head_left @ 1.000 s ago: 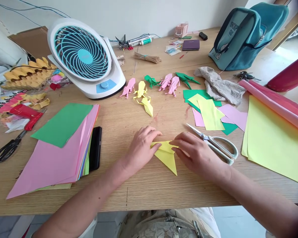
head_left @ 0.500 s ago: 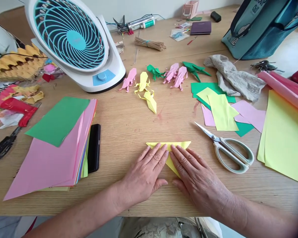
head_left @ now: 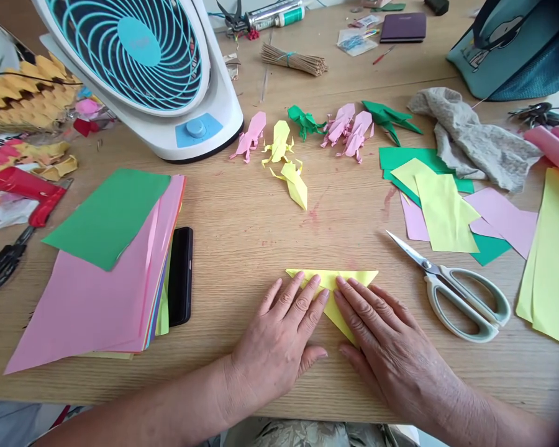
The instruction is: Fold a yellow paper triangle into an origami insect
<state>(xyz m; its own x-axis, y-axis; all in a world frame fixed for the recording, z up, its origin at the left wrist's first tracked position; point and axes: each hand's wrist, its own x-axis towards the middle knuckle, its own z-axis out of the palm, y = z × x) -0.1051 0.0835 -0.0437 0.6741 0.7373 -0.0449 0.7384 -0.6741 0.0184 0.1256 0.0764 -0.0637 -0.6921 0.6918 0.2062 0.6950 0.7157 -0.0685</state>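
Note:
A folded yellow paper [head_left: 338,279] lies near the table's front edge, its long straight edge facing away from me and a point towards me. My left hand [head_left: 279,335] rests flat with fingers spread, its fingertips on the left part of the paper. On the right part lies my right hand [head_left: 386,341], fingers stretched out and side by side, pressing on the paper and hiding some of it. Scissors [head_left: 451,288] lie partly open to the right of my right hand. Farther back stand or lie folded paper figures in yellow [head_left: 294,184], pink [head_left: 251,133] and green [head_left: 304,121].
At the left are stacked coloured sheets [head_left: 102,298], a black phone [head_left: 181,276] and a red-handled tool [head_left: 46,198]. A fan [head_left: 168,81] stands behind. Cut paper pieces [head_left: 445,211], a grey cloth [head_left: 475,136], yellow sheets [head_left: 554,267] and a teal bag [head_left: 512,56] are at the right.
The view has shifted, so the paper and right-side objects appear farther right. My left fingers are spread a little wider, and slightly more of the paper shows between my hands.

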